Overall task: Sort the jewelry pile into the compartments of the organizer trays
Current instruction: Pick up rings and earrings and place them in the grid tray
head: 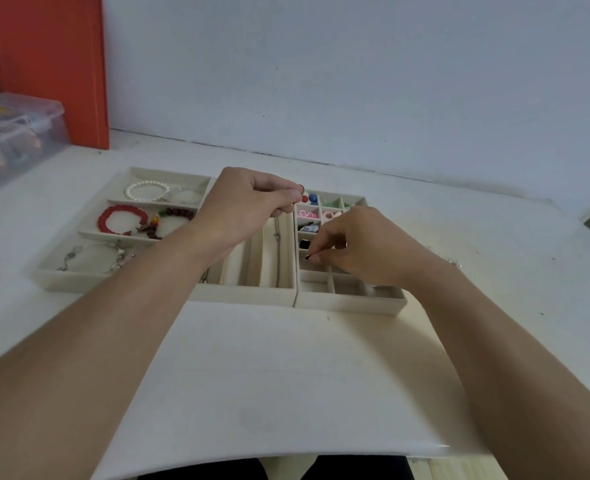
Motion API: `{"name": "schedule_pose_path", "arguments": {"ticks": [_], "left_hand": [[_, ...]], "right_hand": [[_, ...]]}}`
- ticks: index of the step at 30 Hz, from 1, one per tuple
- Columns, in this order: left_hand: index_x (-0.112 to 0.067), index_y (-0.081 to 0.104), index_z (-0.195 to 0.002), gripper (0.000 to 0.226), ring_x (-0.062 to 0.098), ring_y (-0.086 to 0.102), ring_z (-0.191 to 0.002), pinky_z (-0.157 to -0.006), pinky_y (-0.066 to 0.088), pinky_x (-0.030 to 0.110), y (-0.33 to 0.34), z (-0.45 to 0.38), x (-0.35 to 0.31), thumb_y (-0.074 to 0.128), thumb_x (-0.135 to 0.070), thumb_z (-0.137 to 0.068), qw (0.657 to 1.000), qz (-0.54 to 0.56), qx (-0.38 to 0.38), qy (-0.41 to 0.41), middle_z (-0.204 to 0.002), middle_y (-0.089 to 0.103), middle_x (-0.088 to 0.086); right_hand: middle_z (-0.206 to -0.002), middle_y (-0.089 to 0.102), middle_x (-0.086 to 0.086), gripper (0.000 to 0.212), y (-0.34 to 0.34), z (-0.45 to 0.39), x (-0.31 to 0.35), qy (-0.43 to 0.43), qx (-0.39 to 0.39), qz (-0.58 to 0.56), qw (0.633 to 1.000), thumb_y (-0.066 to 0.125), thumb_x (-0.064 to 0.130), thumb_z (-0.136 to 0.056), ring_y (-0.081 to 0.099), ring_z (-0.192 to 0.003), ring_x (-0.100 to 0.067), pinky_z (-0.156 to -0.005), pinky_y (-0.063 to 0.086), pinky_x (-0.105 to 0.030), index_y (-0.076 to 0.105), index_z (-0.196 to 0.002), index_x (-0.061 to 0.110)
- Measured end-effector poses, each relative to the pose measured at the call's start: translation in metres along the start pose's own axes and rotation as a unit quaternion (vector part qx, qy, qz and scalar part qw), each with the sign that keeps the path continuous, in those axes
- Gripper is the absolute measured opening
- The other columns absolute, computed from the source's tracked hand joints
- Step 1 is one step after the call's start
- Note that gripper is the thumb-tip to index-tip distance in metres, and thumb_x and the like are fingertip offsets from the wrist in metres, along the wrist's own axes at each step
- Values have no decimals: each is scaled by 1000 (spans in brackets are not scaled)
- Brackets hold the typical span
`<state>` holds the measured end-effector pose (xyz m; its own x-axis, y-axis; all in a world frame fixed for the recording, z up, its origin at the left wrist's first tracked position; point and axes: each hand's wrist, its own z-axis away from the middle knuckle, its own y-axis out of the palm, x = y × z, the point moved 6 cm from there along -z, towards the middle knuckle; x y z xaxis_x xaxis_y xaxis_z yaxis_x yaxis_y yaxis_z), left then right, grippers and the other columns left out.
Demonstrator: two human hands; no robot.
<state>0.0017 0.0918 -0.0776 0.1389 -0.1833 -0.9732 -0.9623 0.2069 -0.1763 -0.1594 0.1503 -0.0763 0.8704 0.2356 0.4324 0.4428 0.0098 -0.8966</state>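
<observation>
Three cream organizer trays stand side by side on the white table. The left tray [75,282] holds a pearl bracelet [146,190], a red bead bracelet [122,220] and a silver chain [92,256]. The middle tray [245,292] has long slots with thin chains. The right tray [352,303] is a grid of small compartments with coloured beads and earrings. My left hand [248,202] pinches a small dark red piece [300,188] above the grid's far left corner. My right hand [362,247] pinches a small dark item [308,257] over a grid compartment.
A clear plastic storage box [12,133] sits at the far left beside an orange upright panel [51,67]. A small silver piece [454,262] lies on the table behind my right wrist. The wall runs close behind the trays.
</observation>
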Motion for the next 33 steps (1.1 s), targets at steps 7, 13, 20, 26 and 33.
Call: {"name": "schedule_pose_path", "arguments": {"ticks": [7, 13, 20, 26, 33], "left_hand": [[-17, 80, -92, 8, 19, 74, -94, -86, 58, 24, 0, 0, 0, 74, -12, -88, 1000, 8, -2, -1, -91, 79, 4], [-20, 80, -88, 9, 17, 74, -91, -84, 58, 22, 0, 0, 1, 75, -13, -88, 1000, 7, 0, 2, -89, 79, 1], [-20, 80, -89, 8, 17, 74, -93, -89, 58, 27, 2, 0, 4, 74, -14, -88, 1000, 3, 7, -1, -93, 79, 1], [-20, 80, -89, 8, 16, 74, -92, -88, 58, 27, 4, 0, 4, 75, -14, -88, 1000, -1, 12, 1, -93, 79, -3], [-22, 79, -86, 11, 13, 74, -88, -84, 56, 25, 4, -1, 5, 73, -13, -89, 1000, -7, 13, 8, -92, 78, -12]], "right_hand": [[-78, 73, 13, 13, 11, -1, 5, -11, 53, 43, 998, 72, 14, -91, 59, -68, 8, -62, 40, -6, 82, -94, 22], [-92, 74, 9, 22, 16, 0, 11, -14, 63, 110, 992, 62, 14, -95, 60, -91, -7, -79, 44, -22, 80, -101, 26], [-89, 65, 9, 19, 15, -3, 10, 6, 25, 136, 990, 67, 26, -90, 57, -89, -13, -81, 53, -38, 80, -95, 39], [-88, 60, 11, 13, 14, -3, 4, 37, 7, 124, 992, 70, 35, -89, 58, -93, -14, -73, 50, -32, 79, -94, 43], [-85, 59, 15, 11, 13, -1, 3, 62, -12, 104, 993, 70, 43, -89, 52, -83, -9, -68, 39, -27, 78, -97, 45]]}}
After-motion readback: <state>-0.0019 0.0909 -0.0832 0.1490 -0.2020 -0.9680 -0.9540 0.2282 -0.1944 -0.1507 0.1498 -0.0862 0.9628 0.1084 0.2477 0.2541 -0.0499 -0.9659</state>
